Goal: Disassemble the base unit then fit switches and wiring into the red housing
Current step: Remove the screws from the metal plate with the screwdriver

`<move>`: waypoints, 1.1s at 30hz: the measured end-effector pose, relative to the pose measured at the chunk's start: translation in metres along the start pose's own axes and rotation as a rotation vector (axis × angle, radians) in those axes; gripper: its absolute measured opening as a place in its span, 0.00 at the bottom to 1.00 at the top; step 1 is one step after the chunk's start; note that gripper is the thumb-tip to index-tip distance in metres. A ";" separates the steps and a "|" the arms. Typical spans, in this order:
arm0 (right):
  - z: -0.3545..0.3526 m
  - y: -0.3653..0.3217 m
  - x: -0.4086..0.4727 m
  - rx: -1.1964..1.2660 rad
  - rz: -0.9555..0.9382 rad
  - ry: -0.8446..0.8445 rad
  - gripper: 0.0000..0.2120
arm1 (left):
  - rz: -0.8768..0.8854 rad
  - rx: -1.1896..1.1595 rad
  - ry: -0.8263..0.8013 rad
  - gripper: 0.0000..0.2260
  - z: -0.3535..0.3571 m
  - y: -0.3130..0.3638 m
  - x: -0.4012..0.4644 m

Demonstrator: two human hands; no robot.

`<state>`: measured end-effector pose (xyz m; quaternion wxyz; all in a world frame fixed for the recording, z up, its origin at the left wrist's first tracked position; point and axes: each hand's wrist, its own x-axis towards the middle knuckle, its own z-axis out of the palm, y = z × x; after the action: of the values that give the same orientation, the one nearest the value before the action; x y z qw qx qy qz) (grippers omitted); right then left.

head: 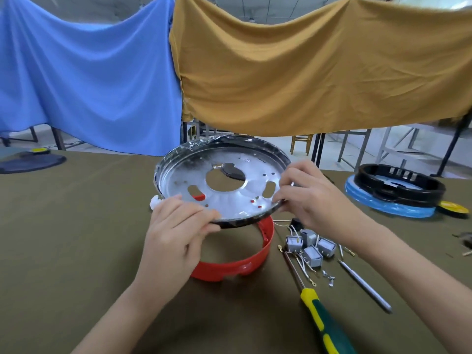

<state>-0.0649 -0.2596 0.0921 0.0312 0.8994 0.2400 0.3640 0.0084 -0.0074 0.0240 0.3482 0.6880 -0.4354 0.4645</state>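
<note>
A round silver metal plate point(222, 159) with a black rim and a large centre hole is tilted up above the red housing point(229, 268), which lies on the table. My left hand point(176, 226) grips the plate's near left rim. My right hand point(309, 198) pinches its right rim. Several grey switches point(310, 247) with white wires lie on the cloth right of the housing. Part of the housing is hidden behind the plate and my left hand.
A screwdriver with a green and yellow handle point(324, 325) and a thin metal tool point(365, 287) lie at the near right. A black ring on a blue base point(398, 195) sits far right. Blue and ochre cloths point(306, 72) hang behind the olive-covered table point(76, 226).
</note>
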 end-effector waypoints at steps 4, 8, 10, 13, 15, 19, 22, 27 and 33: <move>0.011 -0.003 -0.009 0.071 0.104 -0.029 0.03 | -0.081 -0.026 -0.005 0.06 0.003 -0.001 0.001; 0.021 -0.006 -0.013 0.224 0.263 -0.050 0.03 | -0.053 0.015 0.017 0.11 0.002 0.008 -0.002; 0.021 -0.004 -0.015 0.304 0.372 -0.056 0.06 | 0.010 0.010 -0.054 0.08 0.004 0.014 -0.005; 0.020 -0.001 -0.019 0.360 0.517 -0.085 0.10 | 0.091 0.001 -0.440 0.12 0.008 0.022 -0.012; 0.022 -0.001 -0.022 0.377 0.564 -0.108 0.07 | 0.122 0.047 -0.617 0.13 0.013 0.025 -0.017; 0.031 -0.004 -0.027 0.455 0.601 -0.146 0.08 | 0.079 0.003 -0.612 0.14 0.017 0.025 -0.021; 0.035 -0.004 -0.028 0.452 0.604 -0.175 0.06 | 0.056 -0.056 -0.617 0.11 0.017 0.023 -0.019; 0.037 -0.010 -0.029 0.390 0.539 -0.268 0.13 | 0.040 -0.065 -0.616 0.11 0.014 0.022 -0.019; 0.038 -0.014 -0.029 0.342 0.485 -0.326 0.07 | 0.081 -0.017 -0.551 0.09 0.010 0.025 -0.015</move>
<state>-0.0629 -0.2564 0.0420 -0.1696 0.9689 0.0683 0.1666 -0.0146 -0.0214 0.0090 0.2037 0.7675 -0.5447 0.2698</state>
